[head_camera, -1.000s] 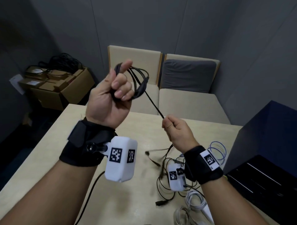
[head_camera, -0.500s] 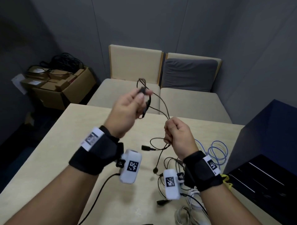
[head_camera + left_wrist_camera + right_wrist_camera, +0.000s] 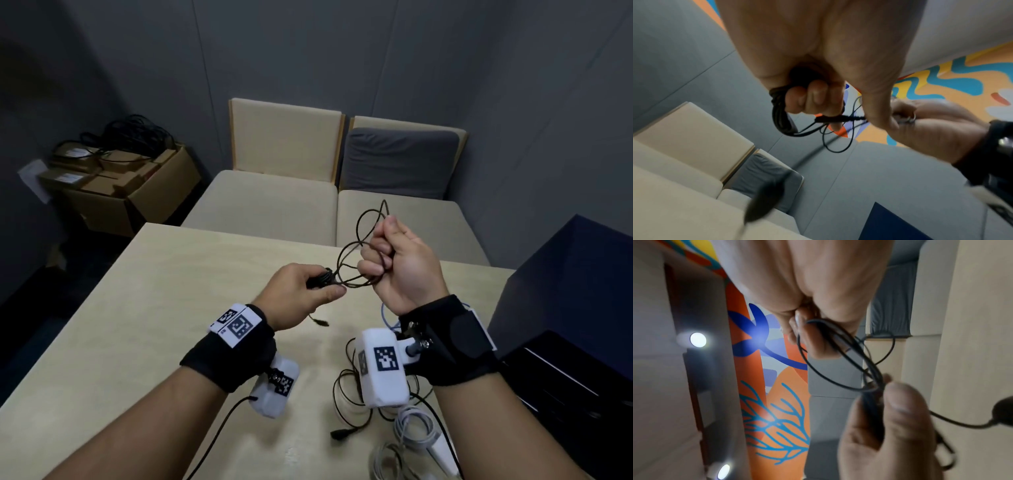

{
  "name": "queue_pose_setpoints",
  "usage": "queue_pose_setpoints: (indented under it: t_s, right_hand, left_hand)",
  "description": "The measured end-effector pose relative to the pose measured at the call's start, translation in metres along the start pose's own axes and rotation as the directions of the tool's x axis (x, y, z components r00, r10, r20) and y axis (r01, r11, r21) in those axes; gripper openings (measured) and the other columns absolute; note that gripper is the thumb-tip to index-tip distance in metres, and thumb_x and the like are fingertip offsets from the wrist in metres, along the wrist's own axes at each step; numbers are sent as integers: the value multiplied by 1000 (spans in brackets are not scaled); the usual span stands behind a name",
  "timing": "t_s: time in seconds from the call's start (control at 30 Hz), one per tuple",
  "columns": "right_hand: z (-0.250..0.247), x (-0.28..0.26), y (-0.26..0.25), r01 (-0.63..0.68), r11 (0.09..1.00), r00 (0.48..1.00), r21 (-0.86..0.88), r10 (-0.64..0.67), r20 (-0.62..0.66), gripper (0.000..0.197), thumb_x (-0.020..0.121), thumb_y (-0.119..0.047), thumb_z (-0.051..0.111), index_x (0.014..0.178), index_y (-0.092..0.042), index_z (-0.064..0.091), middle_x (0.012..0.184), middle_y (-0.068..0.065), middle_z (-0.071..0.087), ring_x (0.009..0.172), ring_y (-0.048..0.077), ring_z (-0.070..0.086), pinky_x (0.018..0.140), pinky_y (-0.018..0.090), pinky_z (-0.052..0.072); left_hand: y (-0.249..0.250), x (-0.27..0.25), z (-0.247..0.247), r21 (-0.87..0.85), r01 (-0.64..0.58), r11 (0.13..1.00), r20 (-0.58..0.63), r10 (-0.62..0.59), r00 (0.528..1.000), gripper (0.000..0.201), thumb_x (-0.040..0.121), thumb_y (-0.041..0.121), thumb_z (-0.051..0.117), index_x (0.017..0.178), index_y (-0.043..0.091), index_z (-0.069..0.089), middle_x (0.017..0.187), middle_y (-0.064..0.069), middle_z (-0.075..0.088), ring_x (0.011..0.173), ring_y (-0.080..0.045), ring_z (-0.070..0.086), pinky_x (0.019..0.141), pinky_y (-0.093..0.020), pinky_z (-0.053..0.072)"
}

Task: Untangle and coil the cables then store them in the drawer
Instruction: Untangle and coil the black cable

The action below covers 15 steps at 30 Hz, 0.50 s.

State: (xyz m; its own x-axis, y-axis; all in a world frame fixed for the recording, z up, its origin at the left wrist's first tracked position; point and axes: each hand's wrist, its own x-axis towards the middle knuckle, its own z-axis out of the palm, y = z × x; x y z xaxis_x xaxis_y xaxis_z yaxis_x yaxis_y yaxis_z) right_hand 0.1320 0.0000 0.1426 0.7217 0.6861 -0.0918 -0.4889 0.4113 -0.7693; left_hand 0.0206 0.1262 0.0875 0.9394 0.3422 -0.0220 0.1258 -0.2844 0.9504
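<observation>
A thin black cable (image 3: 322, 281) hangs in the air above the light wooden table (image 3: 164, 308), stretched between both hands. My left hand (image 3: 329, 287) grips its coiled bundle, fingers curled round the coil (image 3: 780, 116). My right hand (image 3: 376, 263), a raised fist just to the right, holds several loose loops (image 3: 838, 363) of the same cable. The left thumb (image 3: 900, 404) pinches the strands where the loops meet. One small plug end (image 3: 322, 322) dangles below the hands. A second black cable tangle (image 3: 346, 397) lies on the table under my right wrist.
White cables (image 3: 411, 431) lie at the table's near right, and a pale blue cable (image 3: 385, 315) shows behind my right wrist. A dark drawer cabinet (image 3: 565, 308) stands at the right. Two beige chairs (image 3: 274, 205) sit beyond the table, with cardboard boxes (image 3: 130, 192) on the floor at left.
My left hand has come down from head height to just above the table with the coil. My right hand has risen and now holds loops next to it.
</observation>
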Motion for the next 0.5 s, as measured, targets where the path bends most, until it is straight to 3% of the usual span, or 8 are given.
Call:
queue_pose_setpoints:
  t_s: [0.1,0.2,0.33,0.4,0.5]
  right_hand:
    - [-3,2,-8,24,1000,999,-6,-24,-42,33,103,-23,37,73,-10,44,53,-4,29,41,6,24,38,17,27]
    - [-10,4,-8,75,990,992,-118,-85,-89,34,104,-24,37,74,-12,46,54,-3,29,44,8,26,42,21,34]
    - [-14,4,2,135,919,973,-371,-194,-125,33,105,-22,36,76,-12,47,55,-4,30,46,9,28,49,27,46]
    - [-15,5,7,148,875,967,-461,-225,-117,31,104,-20,37,76,-12,47,57,-3,32,47,9,30,50,29,51]
    - [-19,4,13,176,778,964,-603,-261,-57,26,102,-18,44,78,-8,48,59,0,35,51,10,34,47,26,38]
  left_hand:
    - [6,-2,-2,-128,18,992,26,-15,1000,39,73,38,73,75,1,61,62,-4,40,56,-20,40,57,-37,44]
    - [11,-3,-5,-100,-20,995,11,21,1000,43,76,34,70,78,-8,59,63,-7,37,59,-18,32,56,-27,30]
    - [12,-1,-9,-71,-23,997,-82,18,997,34,84,24,71,71,-4,58,58,-3,36,57,-17,30,54,-28,24]
    - [15,-1,-9,-111,-4,994,-89,-6,996,36,86,22,70,69,-7,55,60,-8,40,59,-18,33,55,-29,25]
    - [20,-1,-9,-139,36,990,-107,-52,993,41,86,22,69,67,-10,52,59,-10,42,59,-20,38,56,-31,28]
